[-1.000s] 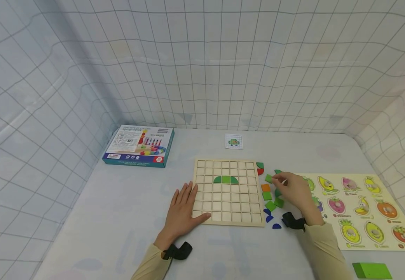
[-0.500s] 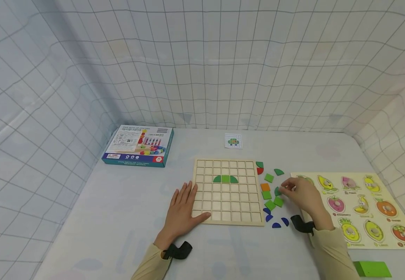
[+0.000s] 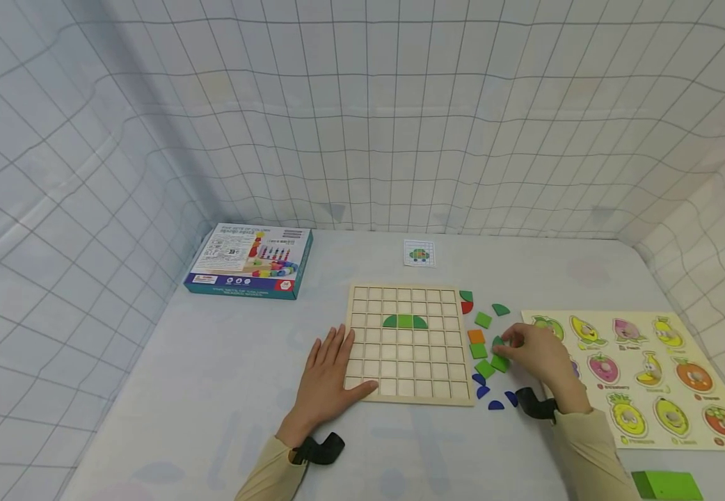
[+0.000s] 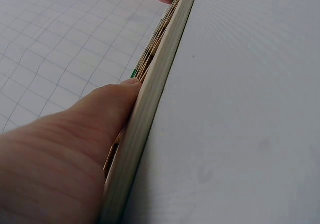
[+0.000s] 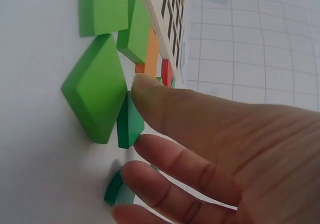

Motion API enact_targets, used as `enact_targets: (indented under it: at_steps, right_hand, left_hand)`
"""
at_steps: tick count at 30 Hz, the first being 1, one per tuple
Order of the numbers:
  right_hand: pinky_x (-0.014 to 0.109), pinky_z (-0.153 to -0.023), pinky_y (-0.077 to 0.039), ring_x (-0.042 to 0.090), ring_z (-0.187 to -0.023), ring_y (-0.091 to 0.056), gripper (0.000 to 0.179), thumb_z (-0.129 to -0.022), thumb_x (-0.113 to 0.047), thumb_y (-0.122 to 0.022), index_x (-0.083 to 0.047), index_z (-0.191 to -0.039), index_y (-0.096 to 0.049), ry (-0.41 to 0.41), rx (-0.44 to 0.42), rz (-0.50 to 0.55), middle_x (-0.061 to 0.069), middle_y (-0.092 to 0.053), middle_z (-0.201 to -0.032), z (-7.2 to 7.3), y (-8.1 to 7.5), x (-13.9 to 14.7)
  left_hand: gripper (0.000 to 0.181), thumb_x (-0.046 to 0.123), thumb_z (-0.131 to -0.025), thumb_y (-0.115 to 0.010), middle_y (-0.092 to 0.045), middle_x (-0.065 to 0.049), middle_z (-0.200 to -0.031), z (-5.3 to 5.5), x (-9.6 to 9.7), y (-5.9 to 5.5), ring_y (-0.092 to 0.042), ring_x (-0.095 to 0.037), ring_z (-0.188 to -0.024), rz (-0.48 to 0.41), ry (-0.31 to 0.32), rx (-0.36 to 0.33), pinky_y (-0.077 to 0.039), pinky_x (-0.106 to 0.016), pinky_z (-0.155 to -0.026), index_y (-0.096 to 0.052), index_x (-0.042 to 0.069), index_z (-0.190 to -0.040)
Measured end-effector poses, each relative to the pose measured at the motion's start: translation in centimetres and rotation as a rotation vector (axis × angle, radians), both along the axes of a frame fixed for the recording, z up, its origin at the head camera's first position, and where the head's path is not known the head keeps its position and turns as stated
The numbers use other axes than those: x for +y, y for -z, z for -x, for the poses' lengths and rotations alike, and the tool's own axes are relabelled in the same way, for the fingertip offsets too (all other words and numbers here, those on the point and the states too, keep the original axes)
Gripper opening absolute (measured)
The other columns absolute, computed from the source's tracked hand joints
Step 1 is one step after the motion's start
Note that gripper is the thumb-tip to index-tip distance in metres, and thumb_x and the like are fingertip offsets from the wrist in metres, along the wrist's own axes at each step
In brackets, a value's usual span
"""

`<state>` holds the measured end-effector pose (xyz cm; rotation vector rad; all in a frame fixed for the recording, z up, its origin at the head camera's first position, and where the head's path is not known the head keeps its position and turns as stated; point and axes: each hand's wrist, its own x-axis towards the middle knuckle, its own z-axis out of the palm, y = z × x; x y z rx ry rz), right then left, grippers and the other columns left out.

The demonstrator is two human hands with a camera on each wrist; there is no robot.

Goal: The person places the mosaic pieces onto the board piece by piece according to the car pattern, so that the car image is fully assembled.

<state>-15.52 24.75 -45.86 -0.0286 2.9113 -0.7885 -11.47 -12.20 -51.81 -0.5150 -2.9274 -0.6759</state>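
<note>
My left hand (image 3: 325, 383) lies flat with spread fingers on the left edge of the wooden grid board (image 3: 362, 365). Its thumb rests on the near edge. Right of the board, my right hand (image 3: 540, 355) pinches a dark green quarter-circle piece (image 5: 131, 121) between thumb and index finger, the piece still at table level. A light green square piece (image 5: 97, 91) lies beside it, with another dark green piece (image 5: 115, 189) under the other fingers. On the board, a green square (image 3: 405, 321) sits between two dark green quarter circles (image 3: 390, 321).
More squares, an orange piece (image 3: 475, 337), a red piece (image 3: 467, 307) and several blue half circles (image 3: 496, 405) line the board's right side. A picture card (image 3: 419, 253) lies behind it. A fruit puzzle (image 3: 594, 410), a green block (image 3: 666, 485) and a box (image 3: 250, 261) stand farther out.
My right hand has left the green square near the board's upper right and moved down to the dark green quarter-circle piece, its thumb and index finger closing on it. My left hand stays put.
</note>
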Motion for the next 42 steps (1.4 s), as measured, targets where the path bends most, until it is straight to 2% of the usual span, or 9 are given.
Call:
enact_targets:
  at_steps: [4, 12, 24, 33, 42]
  right_hand:
    - [0.032, -0.058, -0.035, 0.021, -0.069, -0.047, 0.028, -0.080, -0.028, -0.076, -0.004, -0.093, -0.067, 0.011, -0.021, -0.008, 0.002, -0.054, -0.073, 0.0, 0.1, 0.0]
    - [0.032, -0.058, -0.035, 0.020, -0.068, -0.048, 0.025, -0.081, -0.028, -0.076, -0.007, -0.090, -0.067, -0.006, -0.005, -0.020, 0.001, -0.054, -0.072, 0.4, 0.5, 0.0]
    - [0.032, -0.060, -0.036, 0.019, -0.068, -0.048, 0.025, -0.082, -0.026, -0.075, -0.005, -0.090, -0.065, -0.018, -0.046, 0.007, 0.001, -0.056, -0.074, 0.9, 0.6, -0.2]
    - [0.032, -0.061, -0.038, 0.019, -0.069, -0.049, 0.024, -0.082, -0.025, -0.074, -0.005, -0.088, -0.065, -0.019, -0.059, -0.003, 0.001, -0.058, -0.076, 1.0, 0.5, -0.3]
    - [0.037, -0.065, -0.044, 0.021, -0.073, -0.053, 0.024, -0.082, -0.022, -0.074, -0.002, -0.094, -0.066, -0.020, -0.062, 0.006, 0.004, -0.061, -0.082, 1.3, 0.2, -0.6]
  left_hand:
    - [0.099, 0.063, -0.081, -0.060, -0.018, -0.014, -0.155, 0.0, 0.1, -0.1, -0.008, -0.026, -0.143, 0.004, -0.002, -0.001, -0.002, -0.045, -0.112, -0.022, 0.005, -0.151]
    - [0.098, 0.063, -0.080, -0.060, -0.019, -0.014, -0.155, 0.0, 0.1, -0.2, -0.009, -0.028, -0.143, 0.000, 0.000, 0.005, -0.003, -0.046, -0.112, -0.023, 0.005, -0.151]
    - [0.098, 0.062, -0.080, -0.061, -0.021, -0.017, -0.154, 0.0, 0.0, -0.2, -0.013, -0.030, -0.142, -0.004, 0.003, 0.019, -0.005, -0.048, -0.111, -0.025, 0.003, -0.150]
    - [0.098, 0.063, -0.081, -0.060, -0.019, -0.015, -0.155, 0.0, 0.0, -0.1, -0.009, -0.028, -0.143, 0.003, 0.000, -0.005, -0.002, -0.046, -0.112, -0.023, 0.004, -0.151]
    - [0.098, 0.063, -0.080, -0.060, -0.020, -0.015, -0.155, -0.1, 0.1, -0.1, -0.010, -0.028, -0.143, 0.006, -0.004, 0.009, -0.003, -0.046, -0.112, -0.024, 0.004, -0.150]
